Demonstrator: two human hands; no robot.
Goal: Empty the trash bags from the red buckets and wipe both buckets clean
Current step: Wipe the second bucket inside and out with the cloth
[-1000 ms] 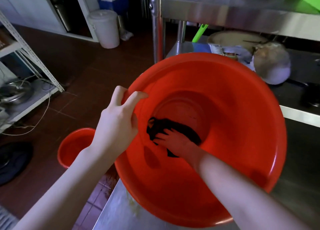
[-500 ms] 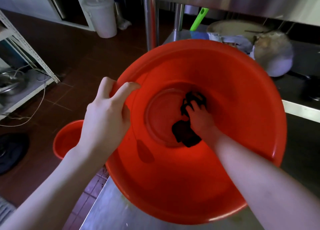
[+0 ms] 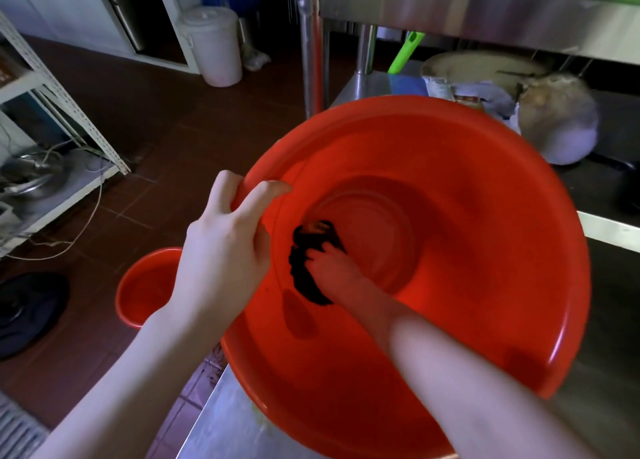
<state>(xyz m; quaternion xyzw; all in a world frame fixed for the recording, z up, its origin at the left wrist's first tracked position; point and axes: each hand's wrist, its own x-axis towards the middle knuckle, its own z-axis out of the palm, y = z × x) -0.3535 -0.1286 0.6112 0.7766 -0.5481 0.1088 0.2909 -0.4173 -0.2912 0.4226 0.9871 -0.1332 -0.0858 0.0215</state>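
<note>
A big red bucket (image 3: 467, 285) stands tilted toward me on the steel table. My left hand (image 3: 225, 250) grips its left rim, thumb inside and fingers outside. Deep inside, my right hand (image 3: 334, 268) presses a dark cloth (image 3: 304, 271) against the lower left of the bucket's floor; whether its fingers curl round the cloth I cannot tell. A second, smaller red bucket (image 3: 145, 292) sits on the floor below left, partly hidden behind my left wrist.
The steel table (image 3: 221, 431) edge runs under the bucket, with a steel shelf post (image 3: 308, 43) behind. A pale round pot (image 3: 557, 126) and clutter sit at the back right. A white lidded bin (image 3: 214, 43) and a white rack (image 3: 62, 105) stand on the tiled floor.
My right hand has swept the cloth from the right side of the bucket's floor back to the lower left. My left hand keeps its hold on the rim.
</note>
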